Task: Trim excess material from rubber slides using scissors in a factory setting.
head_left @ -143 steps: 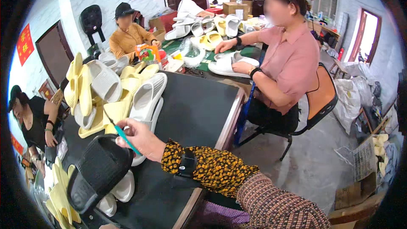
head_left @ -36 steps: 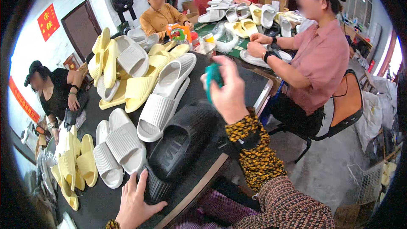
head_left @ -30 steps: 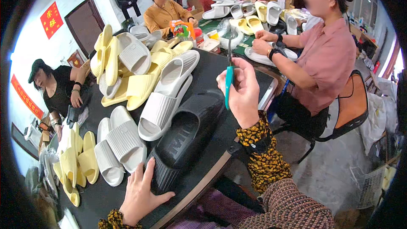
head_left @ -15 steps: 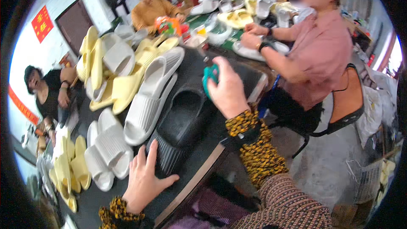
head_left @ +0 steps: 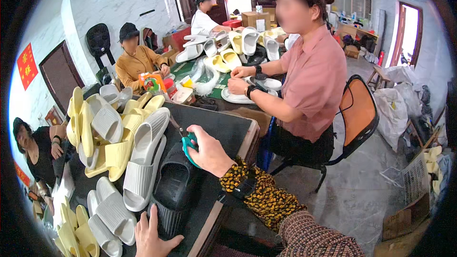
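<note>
On the dark tabletop [head_left: 200, 114] a black slipper [head_left: 170, 216] with a ribbed strap lies in front of me. My left hand [head_left: 154, 239] is beside its strap, fingers spread, the index fingertip at the strap's edge; whether it presses on it I cannot tell. My right hand [head_left: 212, 152] grips scissors [head_left: 189, 148] by their teal handles, above the slipper's far end. The metal blades point away toward the far left. Just left of the black slipper lie grey slippers [head_left: 139, 181], one overlapping another.
Yellow slippers [head_left: 114, 154] and more grey ones [head_left: 112, 209] are heaped along the table's left side. A person in a pink shirt [head_left: 309, 76] sits at the right by a green-topped table [head_left: 214, 88] piled with slippers. Other people sit farther back and left. An orange-backed chair [head_left: 359, 109] stands right.
The view has tilted up, so the table sits lower and more of the room shows. My right hand still grips the scissors, whose blades now show more clearly. My left hand stays by the black slipper.
</note>
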`<action>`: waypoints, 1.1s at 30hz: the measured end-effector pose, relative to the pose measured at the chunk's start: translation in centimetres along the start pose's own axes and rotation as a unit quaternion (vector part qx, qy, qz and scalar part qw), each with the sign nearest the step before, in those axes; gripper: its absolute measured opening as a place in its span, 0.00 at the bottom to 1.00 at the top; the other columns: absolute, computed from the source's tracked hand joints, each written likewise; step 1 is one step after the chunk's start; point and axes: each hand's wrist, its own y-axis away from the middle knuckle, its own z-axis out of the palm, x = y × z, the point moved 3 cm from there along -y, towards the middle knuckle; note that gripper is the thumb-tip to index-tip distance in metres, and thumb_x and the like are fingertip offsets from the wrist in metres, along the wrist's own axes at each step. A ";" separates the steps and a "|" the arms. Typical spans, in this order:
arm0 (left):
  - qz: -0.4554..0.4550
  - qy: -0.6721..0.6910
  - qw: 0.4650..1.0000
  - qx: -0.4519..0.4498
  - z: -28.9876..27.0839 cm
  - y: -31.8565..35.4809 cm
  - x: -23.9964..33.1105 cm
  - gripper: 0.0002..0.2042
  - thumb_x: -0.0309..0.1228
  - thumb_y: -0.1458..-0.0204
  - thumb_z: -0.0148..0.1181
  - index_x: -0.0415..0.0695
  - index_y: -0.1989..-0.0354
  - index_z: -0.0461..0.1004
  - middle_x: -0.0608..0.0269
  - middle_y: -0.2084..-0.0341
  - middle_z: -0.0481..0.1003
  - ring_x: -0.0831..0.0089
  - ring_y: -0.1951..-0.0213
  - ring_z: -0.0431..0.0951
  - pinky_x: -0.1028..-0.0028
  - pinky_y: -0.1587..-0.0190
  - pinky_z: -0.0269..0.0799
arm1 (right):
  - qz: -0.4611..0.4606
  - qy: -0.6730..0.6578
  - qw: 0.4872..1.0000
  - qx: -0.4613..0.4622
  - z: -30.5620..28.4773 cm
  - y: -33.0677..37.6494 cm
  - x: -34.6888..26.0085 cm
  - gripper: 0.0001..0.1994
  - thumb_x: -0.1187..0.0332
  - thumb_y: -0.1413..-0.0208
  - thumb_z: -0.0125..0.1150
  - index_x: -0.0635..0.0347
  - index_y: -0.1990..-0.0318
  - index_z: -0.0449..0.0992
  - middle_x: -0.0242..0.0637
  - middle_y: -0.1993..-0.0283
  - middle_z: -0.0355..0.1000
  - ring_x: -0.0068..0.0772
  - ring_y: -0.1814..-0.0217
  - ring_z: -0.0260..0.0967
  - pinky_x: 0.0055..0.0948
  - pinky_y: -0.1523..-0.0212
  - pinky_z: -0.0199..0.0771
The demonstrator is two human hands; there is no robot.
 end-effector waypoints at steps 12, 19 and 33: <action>0.024 -0.011 0.999 0.030 2.1 -5.9 0.6 0.51 0.50 0.66 0.71 0.38 0.35 0.51 0.37 0.51 0.64 0.41 0.52 0.68 0.55 0.50 0.65 | -0.139 -0.053 0.988 0.029 -1.4 1.7 -6.8 0.25 0.76 0.55 0.68 0.62 0.47 0.66 0.45 0.59 0.72 0.35 0.63 0.75 0.30 0.59 0.74; 0.147 0.068 0.981 0.103 4.0 -11.4 -0.4 0.41 0.43 0.59 0.69 0.38 0.38 0.56 0.40 0.50 0.64 0.43 0.49 0.67 0.55 0.49 0.66 | -0.059 -0.176 0.977 -0.108 1.0 3.1 -6.8 0.21 0.73 0.48 0.63 0.63 0.46 0.66 0.34 0.60 0.70 0.17 0.59 0.67 0.21 0.60 0.71; 0.283 0.515 0.793 0.161 -10.3 4.4 1.2 0.15 0.34 0.46 0.60 0.40 0.53 0.76 0.45 0.58 0.74 0.50 0.55 0.74 0.58 0.50 0.68 | 0.146 -0.344 0.896 -0.240 3.9 5.0 -9.2 0.22 0.75 0.47 0.60 0.68 0.46 0.62 0.39 0.66 0.72 0.25 0.71 0.73 0.18 0.78 0.70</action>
